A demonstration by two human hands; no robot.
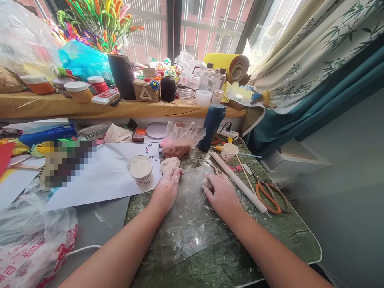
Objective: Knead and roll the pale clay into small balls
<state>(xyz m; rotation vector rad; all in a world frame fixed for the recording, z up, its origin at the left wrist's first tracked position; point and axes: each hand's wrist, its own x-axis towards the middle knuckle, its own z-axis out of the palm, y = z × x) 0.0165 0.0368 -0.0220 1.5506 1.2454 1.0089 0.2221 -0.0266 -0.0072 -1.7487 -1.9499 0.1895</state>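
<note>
My left hand [167, 189], dusted with white, is at the near side of a pale lump of clay [170, 163], its fingers closed on the near edge. Over the right part of a clear plastic sheet [193, 224] is my right hand [222, 196]; its fingers are bent, with a gap between thumb and forefinger and nothing visible in it. White residue streaks the sheet. Left of the clay stands a paper cup [144, 182] with a pale round top. A white rolling rod [240, 182] lies slanting to the right of my right hand.
Orange-handled scissors [268, 198] and thin sticks lie at the right. Behind are a bag of brown clay [177, 148], a dark blue bottle [211, 128] and another paper cup [229, 151]. White paper [105, 176] covers the left. Jars and craft items crowd the windowsill [99, 110].
</note>
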